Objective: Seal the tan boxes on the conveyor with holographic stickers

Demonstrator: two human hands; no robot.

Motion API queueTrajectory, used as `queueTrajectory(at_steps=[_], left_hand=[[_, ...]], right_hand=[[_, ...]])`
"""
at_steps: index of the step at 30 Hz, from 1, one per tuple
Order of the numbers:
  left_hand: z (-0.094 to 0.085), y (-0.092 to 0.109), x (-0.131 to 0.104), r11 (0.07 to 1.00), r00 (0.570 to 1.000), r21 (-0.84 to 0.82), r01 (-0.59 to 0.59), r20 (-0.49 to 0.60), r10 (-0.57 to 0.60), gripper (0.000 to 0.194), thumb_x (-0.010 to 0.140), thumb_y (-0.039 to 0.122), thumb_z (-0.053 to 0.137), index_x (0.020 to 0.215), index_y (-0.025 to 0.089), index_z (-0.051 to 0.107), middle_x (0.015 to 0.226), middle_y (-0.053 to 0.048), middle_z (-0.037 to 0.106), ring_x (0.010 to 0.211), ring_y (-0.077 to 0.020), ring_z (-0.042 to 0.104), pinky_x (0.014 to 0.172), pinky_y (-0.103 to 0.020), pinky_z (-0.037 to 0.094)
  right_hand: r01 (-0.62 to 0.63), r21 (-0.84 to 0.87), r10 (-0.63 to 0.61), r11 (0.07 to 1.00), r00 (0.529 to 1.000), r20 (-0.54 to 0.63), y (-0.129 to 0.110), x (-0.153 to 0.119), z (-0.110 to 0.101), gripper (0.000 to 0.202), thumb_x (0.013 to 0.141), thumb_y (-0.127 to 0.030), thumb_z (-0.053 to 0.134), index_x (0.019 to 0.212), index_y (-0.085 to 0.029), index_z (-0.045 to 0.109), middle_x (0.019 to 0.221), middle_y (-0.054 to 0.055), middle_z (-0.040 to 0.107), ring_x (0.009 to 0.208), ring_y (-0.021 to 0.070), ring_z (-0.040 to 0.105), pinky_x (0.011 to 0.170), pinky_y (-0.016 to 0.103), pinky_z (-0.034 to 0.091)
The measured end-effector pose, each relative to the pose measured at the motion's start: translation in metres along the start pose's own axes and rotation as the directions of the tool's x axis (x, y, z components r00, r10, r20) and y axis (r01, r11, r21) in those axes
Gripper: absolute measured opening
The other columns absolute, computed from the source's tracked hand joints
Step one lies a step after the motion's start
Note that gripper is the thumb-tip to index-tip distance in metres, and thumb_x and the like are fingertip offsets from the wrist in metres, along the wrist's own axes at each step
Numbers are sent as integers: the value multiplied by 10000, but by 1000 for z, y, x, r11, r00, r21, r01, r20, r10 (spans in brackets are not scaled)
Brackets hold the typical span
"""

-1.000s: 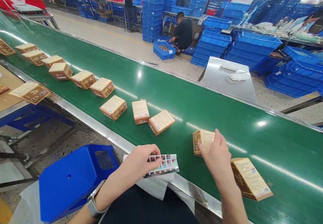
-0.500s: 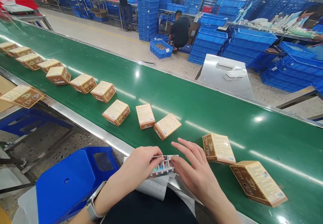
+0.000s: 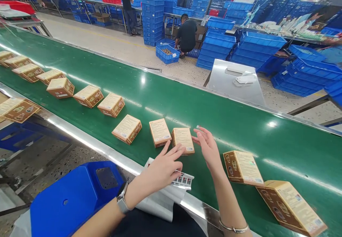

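Note:
My left hand (image 3: 167, 164) holds a shiny sticker sheet (image 3: 184, 180) under its thumb side, while its outstretched fingers touch the near edge of a brown-and-cream box (image 3: 183, 139). Just right of that box is my right hand (image 3: 207, 142), raised above the belt, with a small shiny sticker (image 3: 198, 126) at a fingertip. Another box (image 3: 159, 132) lies close on the left. To the right, a box (image 3: 243, 166) bears a small shiny patch on its top, and a larger-looking box (image 3: 291, 205) touches its corner.
The green conveyor belt (image 3: 187, 101) crosses the view diagonally, with several more boxes (image 3: 127, 128) at the left. A blue stool (image 3: 72, 198) stands at the near left. Beyond the belt are a metal table (image 3: 235, 82), stacked blue crates (image 3: 153, 12) and a crouching person (image 3: 186, 36).
My left hand has moved forward onto a box with the sheet. My right hand has left the sheet and risen with a small sticker. The nearby box has turned and shifted right.

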State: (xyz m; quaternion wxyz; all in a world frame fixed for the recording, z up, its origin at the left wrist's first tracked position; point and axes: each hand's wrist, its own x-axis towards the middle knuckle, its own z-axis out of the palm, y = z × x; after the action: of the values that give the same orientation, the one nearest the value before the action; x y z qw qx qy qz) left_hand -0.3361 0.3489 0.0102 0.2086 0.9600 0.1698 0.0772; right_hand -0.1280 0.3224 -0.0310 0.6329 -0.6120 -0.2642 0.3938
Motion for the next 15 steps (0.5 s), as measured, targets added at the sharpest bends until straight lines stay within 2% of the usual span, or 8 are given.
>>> queueTrajectory(at_steps=[4,9,15], left_hand=[[6,10,6,1000,1000,3,-4,8,4,109,913,154,625,805,156,612,1557,-179,398,1487,-255,295,1237,-422,282],[8,15,9,999,1000,-39,-23,0,23,95,891,124,639,801,151,622,1565,-167,392,1491,-255,283,1240,-416,292],[7,25,18,998,998,-31,-48,34,49,117,907,138,618,793,152,638,1549,-170,417,1482,-246,310,1249,-443,259]], right_hand=[[-24,-12,23,1000,999,-31,1,1,-6,412,745,-538,760,945,-180,722,1144,104,723,1054,263,677,966,416,515],[-43,-11,40,999,984,-176,18,-14,-1,405,754,-527,721,936,-166,711,1160,122,718,1022,266,683,872,398,555],[7,-138,-43,990,965,-257,23,-22,1,380,791,-531,656,901,-167,671,1171,137,694,993,270,668,814,398,547]])
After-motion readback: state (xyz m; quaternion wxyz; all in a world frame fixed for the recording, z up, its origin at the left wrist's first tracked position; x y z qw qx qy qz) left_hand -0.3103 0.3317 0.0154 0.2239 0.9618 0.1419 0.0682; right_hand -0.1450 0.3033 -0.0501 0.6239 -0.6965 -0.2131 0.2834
